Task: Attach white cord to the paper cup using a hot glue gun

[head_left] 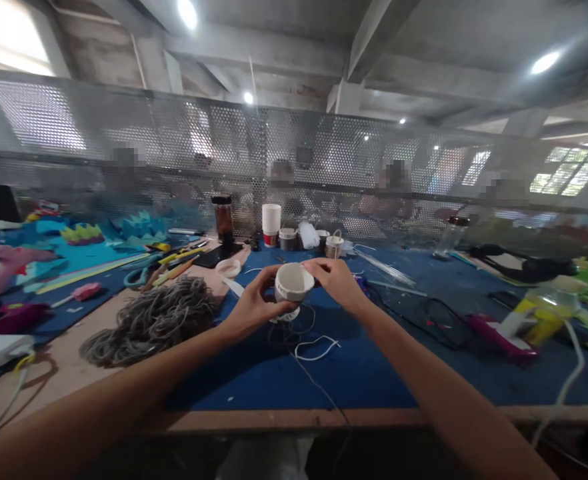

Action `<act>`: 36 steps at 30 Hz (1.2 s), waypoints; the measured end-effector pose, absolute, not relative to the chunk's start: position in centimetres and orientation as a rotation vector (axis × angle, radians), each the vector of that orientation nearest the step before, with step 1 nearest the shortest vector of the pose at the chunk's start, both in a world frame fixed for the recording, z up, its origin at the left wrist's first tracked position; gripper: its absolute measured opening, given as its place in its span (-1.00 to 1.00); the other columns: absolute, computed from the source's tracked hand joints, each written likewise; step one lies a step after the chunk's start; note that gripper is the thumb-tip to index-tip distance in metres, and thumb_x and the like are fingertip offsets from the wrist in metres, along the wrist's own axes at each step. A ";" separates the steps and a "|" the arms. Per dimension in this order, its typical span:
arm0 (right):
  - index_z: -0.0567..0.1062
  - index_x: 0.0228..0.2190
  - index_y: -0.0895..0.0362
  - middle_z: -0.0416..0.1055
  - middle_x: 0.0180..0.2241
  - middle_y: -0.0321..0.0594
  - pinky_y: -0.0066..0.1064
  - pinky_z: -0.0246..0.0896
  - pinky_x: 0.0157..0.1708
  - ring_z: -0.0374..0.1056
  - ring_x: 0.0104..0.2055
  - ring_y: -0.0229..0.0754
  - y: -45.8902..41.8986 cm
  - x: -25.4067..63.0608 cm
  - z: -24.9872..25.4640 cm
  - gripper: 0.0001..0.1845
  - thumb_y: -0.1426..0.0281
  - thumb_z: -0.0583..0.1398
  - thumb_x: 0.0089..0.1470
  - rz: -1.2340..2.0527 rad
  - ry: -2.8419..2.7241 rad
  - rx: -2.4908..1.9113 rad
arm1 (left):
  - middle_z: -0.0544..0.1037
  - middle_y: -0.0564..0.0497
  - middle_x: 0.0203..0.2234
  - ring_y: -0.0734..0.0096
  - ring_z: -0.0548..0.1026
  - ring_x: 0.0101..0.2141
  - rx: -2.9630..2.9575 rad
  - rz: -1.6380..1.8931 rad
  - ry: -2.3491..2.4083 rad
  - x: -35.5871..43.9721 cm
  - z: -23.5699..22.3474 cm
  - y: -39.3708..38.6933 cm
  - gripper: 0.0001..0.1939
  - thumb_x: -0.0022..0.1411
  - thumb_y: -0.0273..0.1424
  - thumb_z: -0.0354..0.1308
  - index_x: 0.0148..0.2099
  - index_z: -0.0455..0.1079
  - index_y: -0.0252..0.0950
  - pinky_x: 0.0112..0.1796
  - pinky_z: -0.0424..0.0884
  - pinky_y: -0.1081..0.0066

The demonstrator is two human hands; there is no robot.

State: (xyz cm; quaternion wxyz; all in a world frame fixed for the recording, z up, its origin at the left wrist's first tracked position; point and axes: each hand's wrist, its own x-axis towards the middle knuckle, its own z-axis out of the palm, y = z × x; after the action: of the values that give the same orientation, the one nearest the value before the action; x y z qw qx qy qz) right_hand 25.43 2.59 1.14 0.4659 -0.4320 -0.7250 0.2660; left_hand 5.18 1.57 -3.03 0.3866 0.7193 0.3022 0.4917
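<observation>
The left hand (258, 301) grips a white cup (294, 283) above a blue work surface (347, 373) as the right hand (338, 283) pinches at its rim.

White cup (294, 283) | upright, slightly tilted | between both hands (291, 283)

Head view, one item: worn at head height, behind the worktop (294, 387), facing forward and tipped down. Wide in reach. Near: the wearer's forearms, entering from the lower corners; left hand (255, 300) and right hand (338, 283) close to mid-frame. Farther: mesh partition (169, 133). Top: ceiling (284, 33).
</observation>
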 end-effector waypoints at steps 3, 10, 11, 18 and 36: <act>0.64 -0.29 0.14 0.60 -0.30 -0.17 -0.36 0.35 -0.28 0.48 -0.26 -0.13 2.2 25.2 0.6 -0.72 0.31 0.14 0.14 0.597 -1.781 -1.098 | 0.48 -0.11 -0.03 0.14 0.46 -0.03 1.848 1.253 0.779 5.2 -3.8 1.6 -0.34 -0.02 -0.31 0.38 0.13 0.26 -0.22 -0.12 0.47 0.25; 0.60 -0.34 0.12 0.58 -0.37 -0.23 -0.38 0.31 -0.29 0.46 -0.34 -0.18 1.4 24.5 0.3 -0.80 0.40 0.16 0.07 0.448 -1.799 -1.108 | 0.47 -0.08 -0.04 0.15 0.44 -0.02 1.912 1.260 0.797 5.1 -4.0 1.0 -0.38 -0.02 -0.32 0.38 0.10 0.27 -0.19 -0.14 0.48 0.28; 0.60 -0.35 0.12 0.58 -0.37 -0.23 -0.37 0.31 -0.28 0.46 -0.34 -0.18 1.3 24.4 0.3 -0.82 0.40 0.17 0.06 0.419 -1.804 -1.117 | 0.47 -0.08 -0.04 0.15 0.44 -0.02 1.920 1.265 0.797 5.1 -4.0 0.9 -0.38 -0.02 -0.32 0.37 0.09 0.28 -0.19 -0.14 0.48 0.29; 0.58 -0.36 0.10 0.58 -0.38 -0.22 -0.33 0.33 -0.26 0.47 -0.35 -0.15 0.9 24.3 -0.2 -0.85 0.41 0.19 0.03 0.295 -1.800 -1.200 | 0.48 -0.08 -0.06 0.15 0.45 -0.03 2.032 1.318 0.833 5.5 -3.9 0.4 -0.41 -0.02 -0.32 0.37 0.08 0.30 -0.20 -0.19 0.49 0.33; 0.58 -0.38 0.07 0.57 -0.42 -0.26 -0.34 0.33 -0.27 0.47 -0.37 -0.14 0.8 24.2 -0.7 -0.90 0.41 0.23 0.01 0.185 -1.793 -1.268 | 0.47 -0.11 -0.04 0.11 0.44 0.00 2.067 1.292 0.869 5.7 -3.9 0.2 -0.41 -0.02 -0.31 0.36 0.07 0.29 -0.19 -0.15 0.49 0.26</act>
State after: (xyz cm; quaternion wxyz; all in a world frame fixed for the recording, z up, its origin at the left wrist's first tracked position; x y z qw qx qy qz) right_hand 24.20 0.76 -0.75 0.4517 -0.5134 -0.7258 0.0751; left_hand 5.71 0.22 -3.93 0.2734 0.7682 0.3232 0.4803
